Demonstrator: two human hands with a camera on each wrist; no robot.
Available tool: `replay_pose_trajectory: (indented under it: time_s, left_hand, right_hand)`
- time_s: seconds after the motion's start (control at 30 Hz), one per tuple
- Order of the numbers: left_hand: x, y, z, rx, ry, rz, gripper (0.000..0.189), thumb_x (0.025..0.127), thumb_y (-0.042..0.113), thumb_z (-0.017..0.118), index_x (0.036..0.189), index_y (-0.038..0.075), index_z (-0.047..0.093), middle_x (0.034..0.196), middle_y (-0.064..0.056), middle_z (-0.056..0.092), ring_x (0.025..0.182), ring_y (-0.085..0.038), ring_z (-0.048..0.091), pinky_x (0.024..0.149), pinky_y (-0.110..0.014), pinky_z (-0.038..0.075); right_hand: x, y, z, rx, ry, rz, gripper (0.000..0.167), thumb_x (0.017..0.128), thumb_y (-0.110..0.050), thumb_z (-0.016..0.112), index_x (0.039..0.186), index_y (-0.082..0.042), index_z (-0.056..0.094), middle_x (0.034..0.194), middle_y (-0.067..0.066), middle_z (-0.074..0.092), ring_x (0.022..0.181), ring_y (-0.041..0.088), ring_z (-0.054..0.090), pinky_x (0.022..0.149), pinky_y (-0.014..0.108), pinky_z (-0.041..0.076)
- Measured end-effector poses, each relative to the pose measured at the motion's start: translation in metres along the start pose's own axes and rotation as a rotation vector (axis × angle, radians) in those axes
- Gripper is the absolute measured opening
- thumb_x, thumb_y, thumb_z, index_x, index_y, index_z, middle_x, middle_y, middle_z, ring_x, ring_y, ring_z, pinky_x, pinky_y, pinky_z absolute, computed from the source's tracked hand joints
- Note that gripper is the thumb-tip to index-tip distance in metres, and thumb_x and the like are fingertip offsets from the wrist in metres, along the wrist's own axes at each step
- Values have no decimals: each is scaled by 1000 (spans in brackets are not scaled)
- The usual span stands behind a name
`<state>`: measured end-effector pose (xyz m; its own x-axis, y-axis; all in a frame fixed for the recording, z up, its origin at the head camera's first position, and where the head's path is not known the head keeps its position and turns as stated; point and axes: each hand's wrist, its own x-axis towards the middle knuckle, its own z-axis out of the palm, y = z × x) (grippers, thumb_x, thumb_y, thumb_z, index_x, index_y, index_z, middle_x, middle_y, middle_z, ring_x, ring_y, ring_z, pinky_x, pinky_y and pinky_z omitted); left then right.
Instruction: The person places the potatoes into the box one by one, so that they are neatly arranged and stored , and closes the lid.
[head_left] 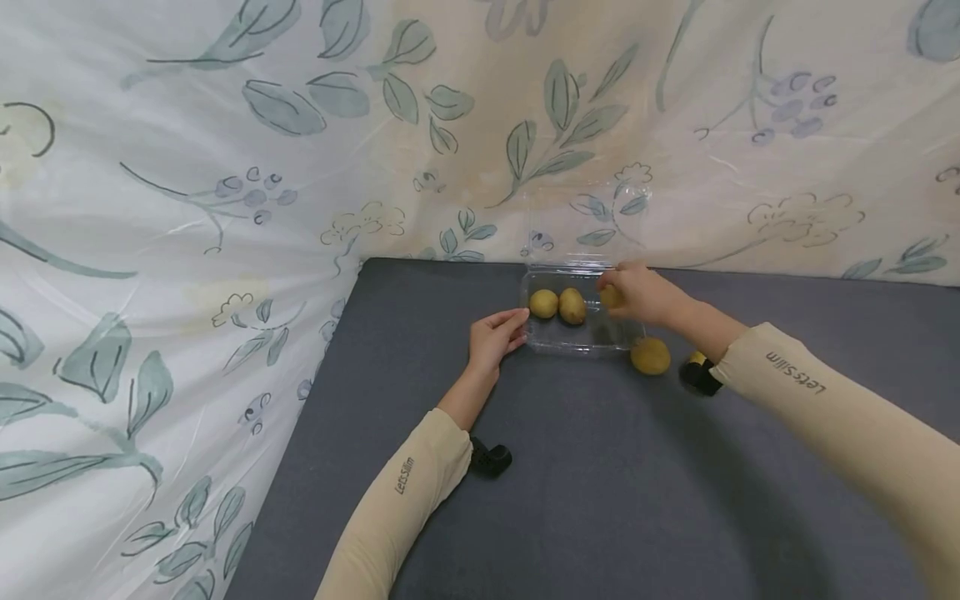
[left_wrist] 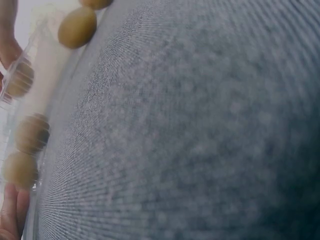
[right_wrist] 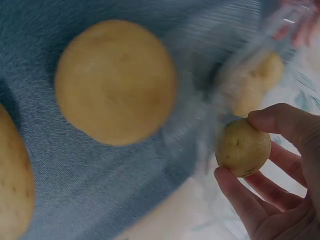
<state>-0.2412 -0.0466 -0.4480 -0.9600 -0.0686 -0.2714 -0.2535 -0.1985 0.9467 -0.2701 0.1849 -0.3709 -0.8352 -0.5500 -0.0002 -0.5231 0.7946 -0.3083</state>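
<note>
My right hand (head_left: 641, 293) pinches a small potato (right_wrist: 243, 148) between thumb and fingers, over the right part of a clear plastic clamshell container (head_left: 558, 339). Two more potatoes, one round (head_left: 543, 304) and one longer (head_left: 572, 307), sit inside on the left. My left hand (head_left: 495, 340) touches the container's left side with its fingertips, the fingers fairly straight. The container's lid (head_left: 588, 218) stands raised against the patterned cloth. A larger potato (head_left: 650, 356) lies on the table just outside the container's front right corner.
Another potato (right_wrist: 12, 180) lies farther right, mostly hidden in the head view by a black wrist strap (head_left: 701, 377). A second black strap (head_left: 491, 458) is at my left wrist. The dark grey table (head_left: 585, 500) ends at a leaf-patterned cloth (head_left: 450, 167) behind and left.
</note>
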Motion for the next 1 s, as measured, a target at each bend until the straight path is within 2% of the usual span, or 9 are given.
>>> replay_pose_trajectory:
  time_s: [0.13, 0.43, 0.5, 0.63, 0.77, 0.87, 1.0]
  left_hand:
    - [0, 0, 0, 2, 6, 1, 27, 82, 17, 72, 103, 0, 69, 90, -9, 67, 65, -8, 59, 70, -25, 56]
    - [-1, 1, 0, 1, 6, -2, 27, 82, 16, 72, 103, -1, 69, 84, -2, 66, 65, -8, 59, 69, -24, 56]
    - [-1, 1, 0, 2, 4, -4, 28, 82, 17, 72, 104, -1, 69, 86, -4, 67, 65, -8, 59, 68, -24, 56]
    - [-2, 1, 1, 10, -3, -4, 30, 82, 18, 72, 105, 0, 69, 100, -15, 67, 67, -8, 59, 69, -23, 56]
    - [-2, 1, 1, 15, -3, -1, 29, 82, 18, 72, 104, 0, 69, 107, -20, 64, 69, -10, 61, 70, -24, 56]
    - [-1, 0, 2, 14, 1, 3, 27, 82, 17, 71, 103, 0, 69, 107, -20, 65, 71, -12, 62, 69, -24, 56]
    - [0, -1, 1, 16, 3, 4, 27, 83, 17, 71, 103, 0, 69, 106, -19, 65, 76, -16, 64, 69, -24, 56]
  right_hand:
    - [5, 2, 14, -35, -27, 45, 34, 77, -4, 68, 110, 2, 60, 102, 24, 56, 84, 34, 58, 67, 47, 52]
    - [13, 6, 36, -60, -15, 69, 33, 79, -6, 67, 111, 0, 60, 109, 26, 55, 91, 38, 57, 72, 52, 50]
    - [13, 7, 38, -53, 0, 74, 33, 79, -6, 68, 110, -1, 60, 109, 26, 55, 91, 38, 58, 73, 52, 50]
    - [12, 7, 41, -57, 46, 74, 34, 79, -8, 69, 111, -1, 60, 108, 24, 55, 92, 39, 58, 76, 55, 48]
    - [8, 4, 38, -47, 89, 70, 33, 80, -10, 69, 109, 1, 60, 103, 23, 57, 87, 37, 59, 74, 53, 49]
    - [6, 2, 29, 12, 79, 110, 31, 84, -12, 66, 110, 2, 60, 102, 22, 59, 87, 34, 60, 69, 47, 51]
    - [3, 1, 10, 70, 56, 138, 29, 87, -17, 62, 108, 3, 62, 101, 22, 63, 91, 34, 61, 72, 46, 52]
